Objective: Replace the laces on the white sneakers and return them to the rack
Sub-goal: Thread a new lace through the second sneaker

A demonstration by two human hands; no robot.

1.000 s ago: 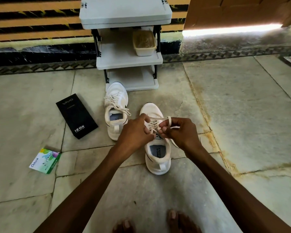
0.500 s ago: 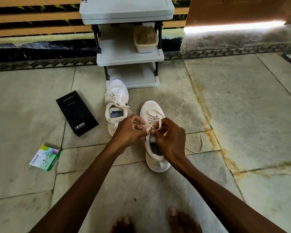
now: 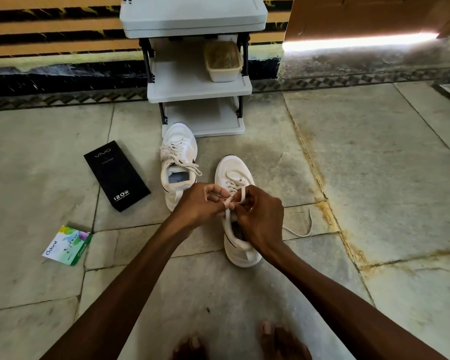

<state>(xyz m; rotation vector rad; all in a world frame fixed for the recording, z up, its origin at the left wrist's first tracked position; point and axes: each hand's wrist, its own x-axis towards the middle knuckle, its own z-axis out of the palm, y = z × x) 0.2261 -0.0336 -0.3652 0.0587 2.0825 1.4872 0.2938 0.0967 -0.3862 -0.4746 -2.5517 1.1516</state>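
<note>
Two white sneakers stand on the stone floor in front of a grey shoe rack (image 3: 200,85). The left sneaker (image 3: 178,162) is laced, its lace ends lying loose over the opening. Over the tongue of the right sneaker (image 3: 235,178) both my hands meet. My left hand (image 3: 200,203) pinches the cream lace (image 3: 240,194) near the upper eyelets. My right hand (image 3: 260,219) grips a loop of the same lace and hides the shoe's opening. One free end of the lace (image 3: 305,224) trails on the floor to the right.
A black phone box (image 3: 116,175) lies left of the sneakers, and a small green and white packet (image 3: 68,245) lies nearer me at the left. A beige tub (image 3: 222,61) sits on the rack's middle shelf. My bare toes (image 3: 270,331) show at the bottom edge.
Both hands have dropped lower over the right sneaker's tongue and closed together on the lace. A lace end that was held up now trails on the floor at the right.
</note>
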